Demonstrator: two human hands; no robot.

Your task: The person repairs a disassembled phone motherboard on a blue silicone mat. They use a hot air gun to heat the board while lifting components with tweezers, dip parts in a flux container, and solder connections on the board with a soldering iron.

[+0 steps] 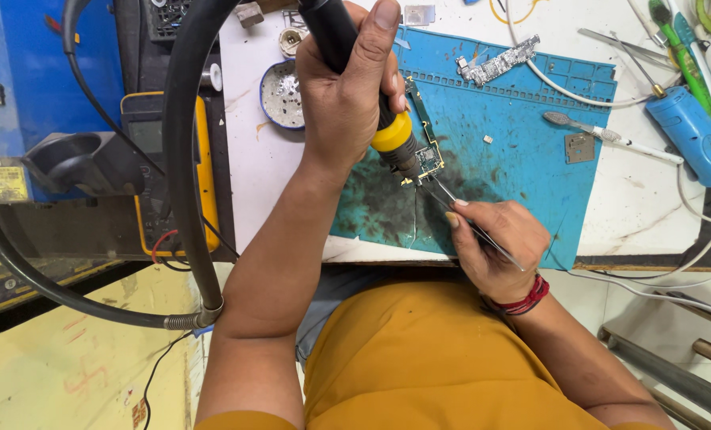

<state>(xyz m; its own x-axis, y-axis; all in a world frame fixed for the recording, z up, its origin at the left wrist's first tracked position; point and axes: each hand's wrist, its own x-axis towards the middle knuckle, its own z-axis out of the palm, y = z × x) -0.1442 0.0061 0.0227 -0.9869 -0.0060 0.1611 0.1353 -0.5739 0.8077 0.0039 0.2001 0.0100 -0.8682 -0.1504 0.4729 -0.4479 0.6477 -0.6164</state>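
— Circuit board [428,159], where is it lying?

— On the blue mat [522,151] that covers the middle of the white worktop [642,199], in the mat's dark, stained patch. It is small and greenish, with a narrow strip running up from it.

— What are the hands doing?

— The left hand [347,95] is wrapped in a full fist around a hot-air tool [387,127] with a black handle, a yellow collar and a dark metal nozzle. The nozzle points down at the board, right at its left edge; I cannot tell whether it touches. A thick black hose [184,159] loops away from the handle to the left.

— And the other?

— The right hand [495,243] pinches thin metal tweezers [459,211] between thumb and fingers. Their tips reach up to the lower edge of the board, just beside the nozzle. A red thread band sits on that wrist.

— What else is around?

— A second, silvery board [499,62] lies at the mat's top edge, well apart. A small round dish [282,94] of silvery bits sits left of the mat. A brush [602,131] with a white handle lies on the mat's right side, and a blue canister [694,135] rests beyond it on the worktop. A yellow-edged meter [144,135] stands at the far left.
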